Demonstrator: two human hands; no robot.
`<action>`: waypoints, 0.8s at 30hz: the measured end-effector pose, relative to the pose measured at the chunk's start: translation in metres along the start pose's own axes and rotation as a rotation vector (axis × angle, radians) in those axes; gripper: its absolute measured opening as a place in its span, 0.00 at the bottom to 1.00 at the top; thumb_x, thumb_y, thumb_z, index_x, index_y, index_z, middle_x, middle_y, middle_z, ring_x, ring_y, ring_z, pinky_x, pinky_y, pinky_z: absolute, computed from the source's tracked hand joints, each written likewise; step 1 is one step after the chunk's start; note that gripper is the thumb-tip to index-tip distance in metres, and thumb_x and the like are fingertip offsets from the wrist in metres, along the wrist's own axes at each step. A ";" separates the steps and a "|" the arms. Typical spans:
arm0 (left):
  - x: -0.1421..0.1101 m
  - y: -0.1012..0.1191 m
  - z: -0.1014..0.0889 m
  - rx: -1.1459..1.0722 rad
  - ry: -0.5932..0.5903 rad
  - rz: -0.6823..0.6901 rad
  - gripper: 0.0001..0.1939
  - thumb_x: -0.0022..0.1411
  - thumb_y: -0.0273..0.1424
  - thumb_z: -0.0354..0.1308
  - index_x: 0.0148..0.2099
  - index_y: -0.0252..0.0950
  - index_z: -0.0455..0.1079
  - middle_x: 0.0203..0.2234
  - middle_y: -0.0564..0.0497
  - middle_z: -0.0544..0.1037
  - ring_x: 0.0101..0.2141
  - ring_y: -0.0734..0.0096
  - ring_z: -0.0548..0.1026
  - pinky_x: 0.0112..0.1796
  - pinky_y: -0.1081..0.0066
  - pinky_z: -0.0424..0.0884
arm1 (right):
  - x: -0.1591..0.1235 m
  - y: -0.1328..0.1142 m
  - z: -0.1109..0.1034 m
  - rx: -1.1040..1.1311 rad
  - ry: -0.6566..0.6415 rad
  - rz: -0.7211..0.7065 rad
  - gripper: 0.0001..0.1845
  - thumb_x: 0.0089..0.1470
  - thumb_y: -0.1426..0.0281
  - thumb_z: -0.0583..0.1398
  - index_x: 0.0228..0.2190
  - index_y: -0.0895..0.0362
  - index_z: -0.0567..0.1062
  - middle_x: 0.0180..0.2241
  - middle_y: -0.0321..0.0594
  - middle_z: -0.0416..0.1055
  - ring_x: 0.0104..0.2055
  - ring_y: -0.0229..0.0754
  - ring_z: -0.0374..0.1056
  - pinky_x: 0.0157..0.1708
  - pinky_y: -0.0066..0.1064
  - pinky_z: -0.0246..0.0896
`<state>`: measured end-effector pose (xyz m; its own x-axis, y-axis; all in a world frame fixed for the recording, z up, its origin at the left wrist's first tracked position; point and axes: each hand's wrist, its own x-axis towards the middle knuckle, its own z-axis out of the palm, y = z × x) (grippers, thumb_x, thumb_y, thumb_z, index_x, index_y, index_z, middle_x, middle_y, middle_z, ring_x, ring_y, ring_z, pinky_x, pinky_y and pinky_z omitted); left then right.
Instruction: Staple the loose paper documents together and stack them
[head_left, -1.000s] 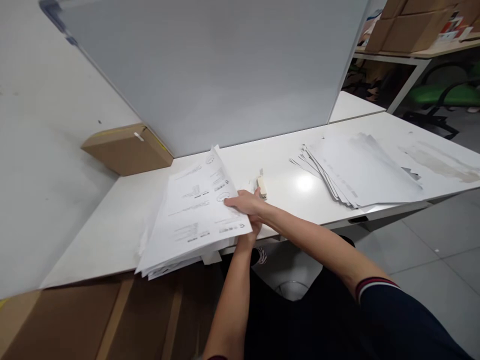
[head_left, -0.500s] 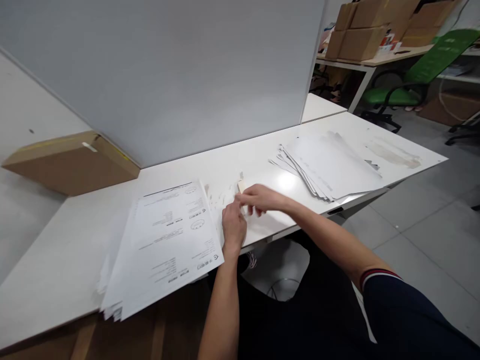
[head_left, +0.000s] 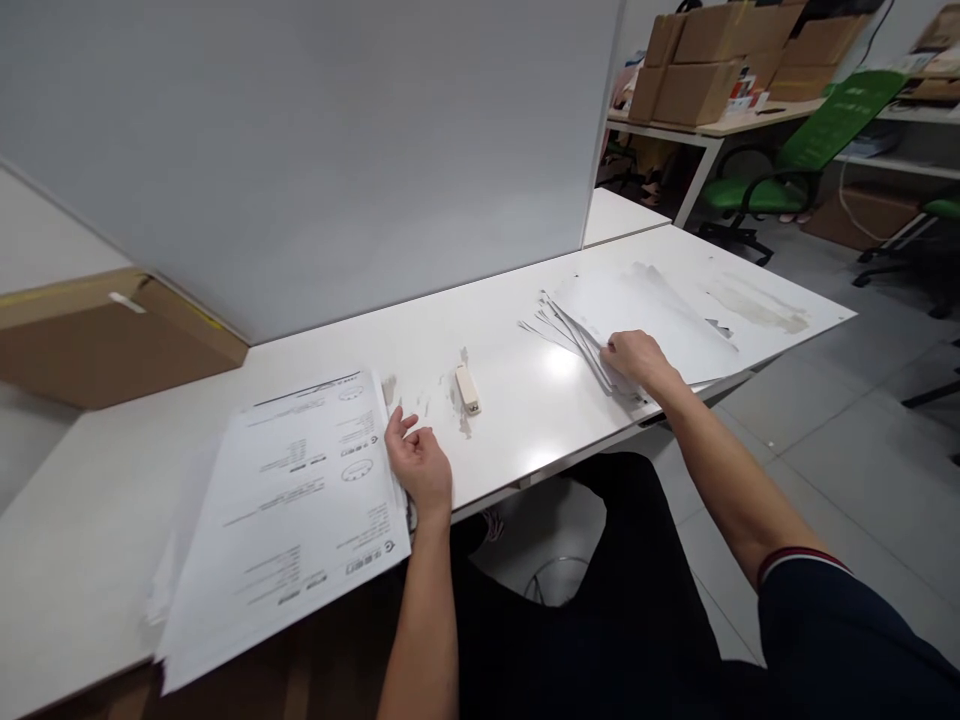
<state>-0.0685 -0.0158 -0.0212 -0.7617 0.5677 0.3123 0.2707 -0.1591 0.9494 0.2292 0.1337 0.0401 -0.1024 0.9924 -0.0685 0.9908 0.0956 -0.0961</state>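
My left hand (head_left: 420, 462) is at the right edge of a stack of printed sheets (head_left: 300, 490), palm partly turned up. Its fingers are loosely bent and apart, with nothing in them. On the other side, my right hand (head_left: 637, 360) is at the left edge of a second stack of paper (head_left: 667, 320), whose top sheet is mostly blank. The fingers are closed on the paper's edge there. Between the two stacks a small cream-coloured oblong object (head_left: 466, 388) with a dark near end lies on the white table (head_left: 517, 430); I cannot tell its kind.
A grey panel (head_left: 360, 150) stands along the table's back edge. At the left is a cardboard box (head_left: 112, 335). Grey smudges mark the tabletop. Farther right are a green chair (head_left: 810, 170) and stacked cartons (head_left: 690, 90) on another table.
My hands have come apart and left the cream object lying on the table. My right hand has moved right to the blank-topped stack, my left hand left to the printed stack.
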 end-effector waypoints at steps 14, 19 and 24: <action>-0.016 0.001 0.001 0.259 -0.194 0.335 0.21 0.60 0.25 0.48 0.56 0.35 0.62 0.38 0.46 0.74 0.37 0.72 0.73 0.38 0.70 0.69 | 0.007 0.017 -0.008 0.081 0.043 0.081 0.14 0.52 0.74 0.54 0.37 0.63 0.77 0.37 0.54 0.75 0.40 0.49 0.69 0.33 0.30 0.57; -0.017 -0.001 -0.001 0.280 -0.239 0.381 0.21 0.60 0.25 0.48 0.56 0.35 0.62 0.36 0.46 0.74 0.37 0.72 0.74 0.37 0.71 0.70 | -0.003 0.019 -0.020 0.299 0.154 0.093 0.12 0.50 0.70 0.56 0.30 0.62 0.79 0.30 0.45 0.76 0.33 0.43 0.68 0.28 0.28 0.56; -0.017 0.000 -0.001 0.278 -0.247 0.426 0.19 0.60 0.25 0.49 0.54 0.35 0.65 0.36 0.47 0.74 0.36 0.71 0.73 0.37 0.70 0.69 | -0.036 0.007 -0.049 0.689 0.332 0.050 0.12 0.43 0.63 0.62 0.21 0.60 0.75 0.20 0.37 0.69 0.23 0.37 0.61 0.21 0.27 0.52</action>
<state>-0.0561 -0.0257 -0.0265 -0.4001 0.6772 0.6175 0.6943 -0.2157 0.6866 0.2445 0.1028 0.0902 0.0811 0.9759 0.2024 0.7029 0.0879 -0.7058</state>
